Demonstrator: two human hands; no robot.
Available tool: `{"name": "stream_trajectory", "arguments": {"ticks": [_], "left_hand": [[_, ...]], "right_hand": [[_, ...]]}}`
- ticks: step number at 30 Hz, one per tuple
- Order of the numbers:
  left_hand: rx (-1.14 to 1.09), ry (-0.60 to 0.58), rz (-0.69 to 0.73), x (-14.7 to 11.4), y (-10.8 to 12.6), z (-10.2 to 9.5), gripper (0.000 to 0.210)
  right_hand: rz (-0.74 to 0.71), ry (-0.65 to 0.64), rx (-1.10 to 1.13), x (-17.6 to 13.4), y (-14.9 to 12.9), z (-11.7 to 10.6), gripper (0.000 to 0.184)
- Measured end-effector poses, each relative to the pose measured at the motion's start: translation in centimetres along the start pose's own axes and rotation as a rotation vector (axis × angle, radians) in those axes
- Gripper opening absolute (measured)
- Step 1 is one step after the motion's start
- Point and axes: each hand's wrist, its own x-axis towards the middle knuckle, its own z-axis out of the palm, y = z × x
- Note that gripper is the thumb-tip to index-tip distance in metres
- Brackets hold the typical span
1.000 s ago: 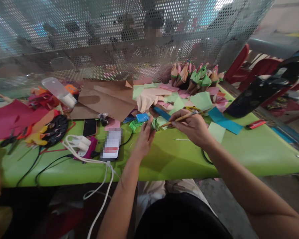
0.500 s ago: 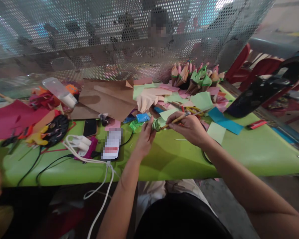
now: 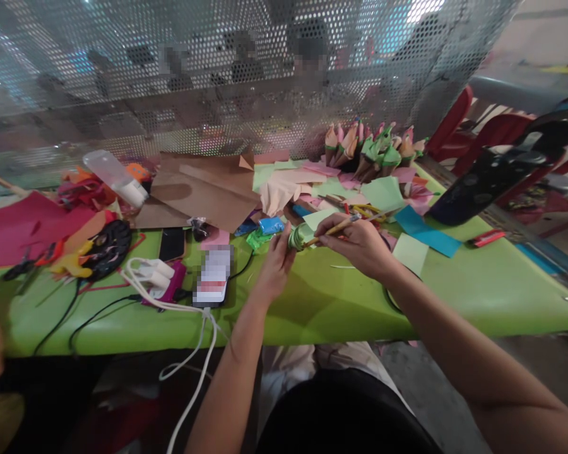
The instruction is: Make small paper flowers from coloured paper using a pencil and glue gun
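Note:
My left hand point(image 3: 278, 255) is closed around a small green roll point(image 3: 295, 239) with ring-like bands, held just above the green table. In my right hand point(image 3: 355, 238), a slim wooden stick point(image 3: 343, 224) is pinched like a pen. Its lower end touches or almost touches the roll's right side; its upper end is pale, and I cannot tell whether it is a brush. Beside my left hand lie a blue packet point(image 3: 271, 225) and crumpled green wrapping point(image 3: 257, 239). A pale green paper sheet point(image 3: 318, 218) is behind both hands.
A phone point(image 3: 213, 277) with cables and a purple adapter point(image 3: 168, 291) sit at the left. Brown paper point(image 3: 203, 189), paper cones point(image 3: 383, 151) and coloured scraps line the back by a perforated metal screen point(image 3: 194, 120). A dark bottle point(image 3: 468, 180) stands right, near a red cutter point(image 3: 487, 238).
The view has shifted very slightly. Both hands keep nearly the same place and hold on the green roll and the wooden stick.

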Motion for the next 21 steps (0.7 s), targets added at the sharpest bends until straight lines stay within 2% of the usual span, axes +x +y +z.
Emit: {"name": "stream_trajectory", "arguments": {"ticks": [9, 16, 21], "left_hand": [[-0.009, 0.034, 0.028, -0.1, -0.1, 0.0, 0.059], [-0.075, 0.053, 0.048, 0.0, -0.6, 0.4, 0.061], [-0.113, 0.111, 0.022, 0.0, -0.4, 0.4, 0.06]], "right_hand": [[0.005, 0.081, 0.073, -0.7, 0.3, -0.1, 0.011], [-0.029, 0.108, 0.066, -1.3, -0.5, -0.6, 0.009], [-0.083, 0.088, 0.075, -1.6, -0.7, 0.3, 0.021]]}}
